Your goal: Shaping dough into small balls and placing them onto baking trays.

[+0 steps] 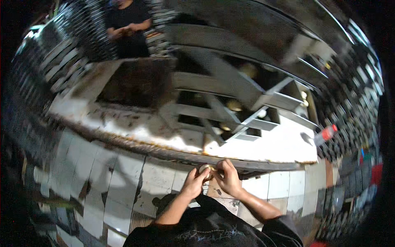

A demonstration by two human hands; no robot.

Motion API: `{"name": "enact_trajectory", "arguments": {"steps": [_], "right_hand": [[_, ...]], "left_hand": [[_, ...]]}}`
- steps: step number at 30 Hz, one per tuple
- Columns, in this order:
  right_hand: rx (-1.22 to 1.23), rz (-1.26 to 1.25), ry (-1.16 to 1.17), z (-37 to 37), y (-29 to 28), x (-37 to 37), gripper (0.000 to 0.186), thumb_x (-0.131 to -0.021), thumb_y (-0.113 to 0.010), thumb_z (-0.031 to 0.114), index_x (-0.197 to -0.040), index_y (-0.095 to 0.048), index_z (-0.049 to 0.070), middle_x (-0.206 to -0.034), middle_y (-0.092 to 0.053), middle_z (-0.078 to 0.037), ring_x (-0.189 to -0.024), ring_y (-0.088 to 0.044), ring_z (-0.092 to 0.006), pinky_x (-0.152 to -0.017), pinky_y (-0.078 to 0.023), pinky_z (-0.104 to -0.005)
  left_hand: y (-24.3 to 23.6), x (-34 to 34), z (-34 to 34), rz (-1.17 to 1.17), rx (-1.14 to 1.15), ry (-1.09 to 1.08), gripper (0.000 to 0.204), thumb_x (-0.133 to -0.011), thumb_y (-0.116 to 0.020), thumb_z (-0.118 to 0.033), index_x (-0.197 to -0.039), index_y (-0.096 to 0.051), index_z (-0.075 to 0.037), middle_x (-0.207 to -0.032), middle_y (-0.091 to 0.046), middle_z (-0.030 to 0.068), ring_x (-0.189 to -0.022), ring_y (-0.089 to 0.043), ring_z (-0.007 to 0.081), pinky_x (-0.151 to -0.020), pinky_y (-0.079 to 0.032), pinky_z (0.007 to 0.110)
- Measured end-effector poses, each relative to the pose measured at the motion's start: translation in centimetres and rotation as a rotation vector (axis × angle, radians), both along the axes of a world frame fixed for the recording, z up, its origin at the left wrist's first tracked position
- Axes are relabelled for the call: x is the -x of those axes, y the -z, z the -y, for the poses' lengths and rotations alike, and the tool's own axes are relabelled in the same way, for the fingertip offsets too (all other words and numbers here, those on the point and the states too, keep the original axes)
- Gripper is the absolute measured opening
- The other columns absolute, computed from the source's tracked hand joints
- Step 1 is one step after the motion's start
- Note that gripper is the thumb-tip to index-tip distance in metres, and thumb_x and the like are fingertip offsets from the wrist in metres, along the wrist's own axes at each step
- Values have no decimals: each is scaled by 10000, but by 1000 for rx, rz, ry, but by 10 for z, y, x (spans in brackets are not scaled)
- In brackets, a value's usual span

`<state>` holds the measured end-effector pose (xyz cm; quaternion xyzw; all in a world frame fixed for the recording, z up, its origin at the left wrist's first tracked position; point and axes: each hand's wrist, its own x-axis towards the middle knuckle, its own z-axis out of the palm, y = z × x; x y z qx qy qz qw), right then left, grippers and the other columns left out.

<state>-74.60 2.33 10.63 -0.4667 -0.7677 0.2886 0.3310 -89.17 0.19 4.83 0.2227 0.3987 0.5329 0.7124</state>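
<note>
In front of my body, below the near edge of the table, my left hand point(194, 183) is closed around a small, round, pale yellowish piece point(204, 168). Its kind is too small and blurred to tell. My right hand point(228, 178) is right beside it, fingers bent and pinched together at the piece's right side. What those fingers grip is hidden. Both forearms reach up from the lower edge, out of dark sleeves.
A white-topped table point(284, 144) stands ahead, bearing grey open compartments point(230, 119) with several round pale pieces point(234, 106). A dark square slab point(133, 84) lies left. At the right is a red-capped bottle point(325, 135). Another person point(128, 31) stands beyond the table, near stacked trays point(66, 61).
</note>
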Motion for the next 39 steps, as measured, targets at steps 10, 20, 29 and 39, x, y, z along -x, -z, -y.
{"name": "enact_trajectory", "arguments": {"steps": [10,20,29,39], "right_hand": [[-38,-251,893,-20,93,-276,199,-777,-468,1,-929,-590,-40,-1002,-507,-184,-948,-501,-313,-833,-402,-358],[-348,362,-45,-76,101,-321,214,-721,-586,164,-915,-581,72,-854,-559,-121,-804,-514,-326,-754,-414,-420],[-240,429,496,-136,122,-312,180,-814,-507,149,-762,-590,-2,-789,-562,-170,-756,-497,-301,-705,-393,-375],[-246,177,16,-98,-344,-287,245,-774,-567,271,-820,-604,33,-779,-581,-142,-714,-554,-238,-669,-448,-365]], "left_hand": [[35,-317,-126,-970,-1141,126,402,-721,-604,-63,-1099,-468,-27,-1149,-421,149,-1052,-450,326,-887,-381,414],[-89,-160,-75,-802,-959,238,296,-767,-549,-12,-1062,-554,10,-1106,-538,134,-1045,-500,275,-883,-395,358],[-270,-51,-89,-1680,-1300,-1349,465,-862,-359,-503,-1063,-493,-106,-1047,-505,115,-1087,-425,284,-905,-342,492],[-330,0,-153,-1526,-1951,-516,192,-902,-412,-286,-802,-482,-138,-773,-489,-46,-716,-488,108,-670,-397,305]]}}
